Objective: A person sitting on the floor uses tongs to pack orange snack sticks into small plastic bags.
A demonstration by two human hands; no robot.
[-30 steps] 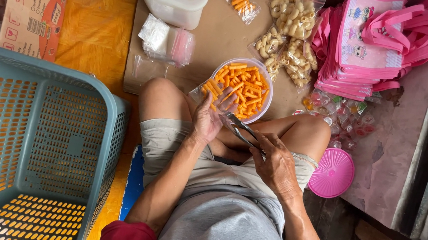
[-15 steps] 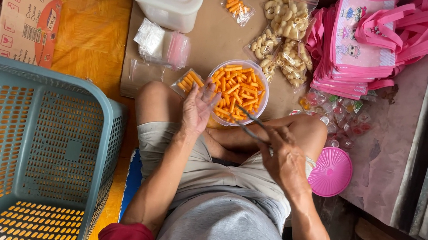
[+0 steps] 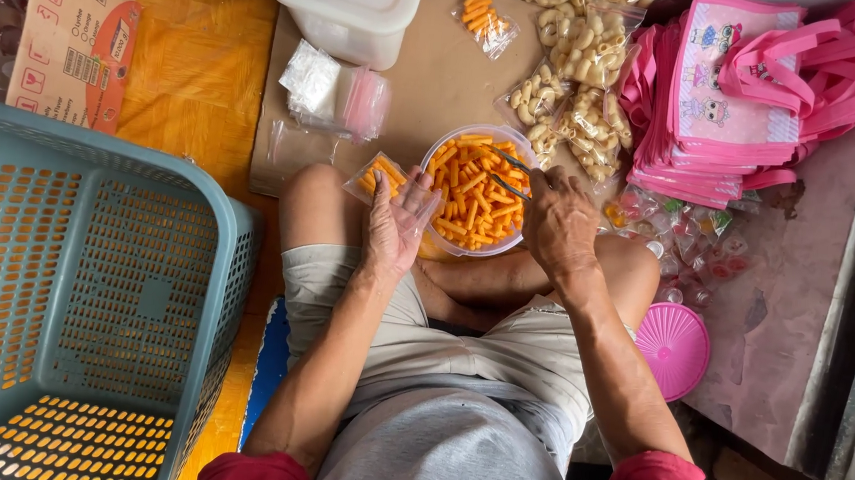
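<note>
A clear round bowl (image 3: 444,241) full of orange stick snacks sits on the floor between my knees. My right hand (image 3: 559,224) holds metal tongs (image 3: 505,172) whose tips reach into the snacks. My left hand (image 3: 396,225) grips a small clear plastic bag (image 3: 377,174) partly filled with the orange sticks, just left of the bowl above my left knee.
A large teal plastic basket (image 3: 83,286) stands at the left. Brown cardboard (image 3: 429,80) carries a white tub (image 3: 349,4), empty small bags (image 3: 332,93) and bags of pale curled snacks (image 3: 575,70). Pink tote bags (image 3: 749,92) lie at the right, a pink lid (image 3: 676,348) by my right knee.
Both hands moved forward from my lap toward the bowl. The tongs now dip into the orange snacks, and the left hand brought the small bag up beside the bowl.
</note>
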